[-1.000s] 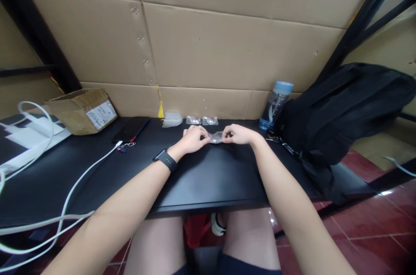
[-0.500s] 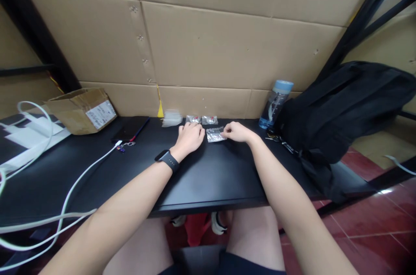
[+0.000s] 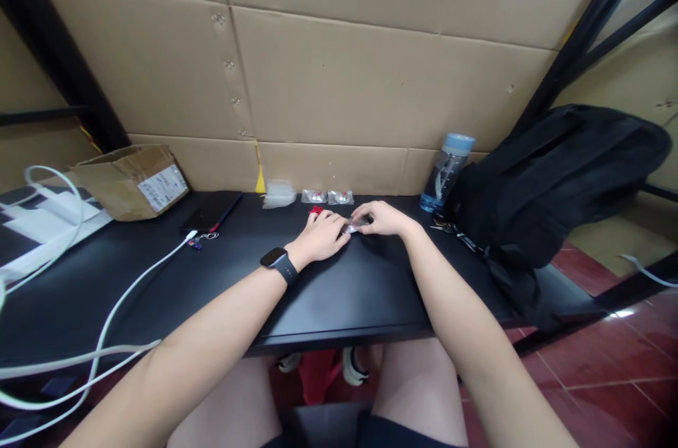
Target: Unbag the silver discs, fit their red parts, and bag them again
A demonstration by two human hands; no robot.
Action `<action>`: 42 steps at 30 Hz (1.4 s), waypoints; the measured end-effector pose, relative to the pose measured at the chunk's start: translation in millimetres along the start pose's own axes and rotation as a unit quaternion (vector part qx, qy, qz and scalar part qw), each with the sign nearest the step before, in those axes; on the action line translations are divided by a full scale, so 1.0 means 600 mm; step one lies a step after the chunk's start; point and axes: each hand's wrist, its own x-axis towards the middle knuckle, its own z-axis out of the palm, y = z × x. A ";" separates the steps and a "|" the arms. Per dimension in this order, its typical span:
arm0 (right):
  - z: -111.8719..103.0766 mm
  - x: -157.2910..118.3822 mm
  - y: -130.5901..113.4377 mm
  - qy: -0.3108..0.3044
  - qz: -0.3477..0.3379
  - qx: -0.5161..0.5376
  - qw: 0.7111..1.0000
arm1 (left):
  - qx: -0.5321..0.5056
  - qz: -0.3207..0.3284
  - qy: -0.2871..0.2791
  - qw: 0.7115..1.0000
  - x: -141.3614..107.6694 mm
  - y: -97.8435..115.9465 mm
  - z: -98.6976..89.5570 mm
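A small clear plastic bag point(image 3: 350, 227) is between my two hands, low over the black desk and mostly covered by fingers. My right hand point(image 3: 382, 219) pinches its right side between thumb and fingers. At its left edge, the thumb and forefinger of my left hand point(image 3: 322, 236) close on it. Just beyond the left fingers sits a small red piece point(image 3: 316, 210); whether they touch it I cannot tell. Two more clear bags, a left one point(image 3: 314, 196) and a right one point(image 3: 340, 198), lie behind my hands with small red and white contents.
Left of those bags is a stack of translucent bags point(image 3: 279, 194). A dark tablet-like device point(image 3: 212, 212) with a white cable point(image 3: 135, 270) and an open cardboard box point(image 3: 132, 183) stand further left. On the right are a water bottle point(image 3: 448, 172) and a black backpack point(image 3: 556, 179).
My left hand has moved right to the clear bag, uncovering the red piece. The bag, earlier in my right hand alone and lying visible, is now mostly hidden between both hands.
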 end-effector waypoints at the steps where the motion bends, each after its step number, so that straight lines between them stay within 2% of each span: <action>1: 0.000 -0.001 -0.003 -0.015 0.023 -0.012 1.000 | -0.004 -0.003 -0.002 1.000 0.000 -0.002 0.001; 5: 0.004 0.000 -0.012 -0.002 0.112 -0.058 0.992 | -0.020 -0.025 0.009 0.999 0.002 -0.009 0.004; 10: 0.007 0.001 -0.012 0.039 0.129 0.023 0.991 | -0.074 -0.122 0.051 0.989 0.009 -0.020 0.009; 13: 0.008 0.001 -0.006 0.048 0.129 0.059 0.989 | -0.104 -0.160 0.057 0.980 0.011 -0.025 0.007; 20: 0.019 0.006 0.005 0.047 0.125 0.110 0.985 | -0.118 -0.185 0.065 0.974 0.007 -0.021 -0.003; 26: 0.036 0.016 0.008 0.087 0.134 0.151 0.975 | -0.122 -0.181 0.075 0.973 0.006 -0.025 -0.003; 30: 0.039 0.020 0.008 0.115 0.104 0.260 0.953 | -0.136 -0.194 0.086 0.968 0.009 -0.031 -0.005; 34: 0.034 0.020 0.009 0.158 0.122 0.340 0.919 | -0.171 -0.195 0.083 0.962 0.012 -0.028 -0.004; 39: 0.022 0.018 0.031 0.216 0.167 0.351 0.895 | -0.157 -0.219 0.111 0.957 0.014 -0.026 -0.003; 42: 0.018 0.020 0.058 0.275 0.212 0.312 0.884 | -0.135 -0.218 0.135 0.957 0.013 -0.029 -0.006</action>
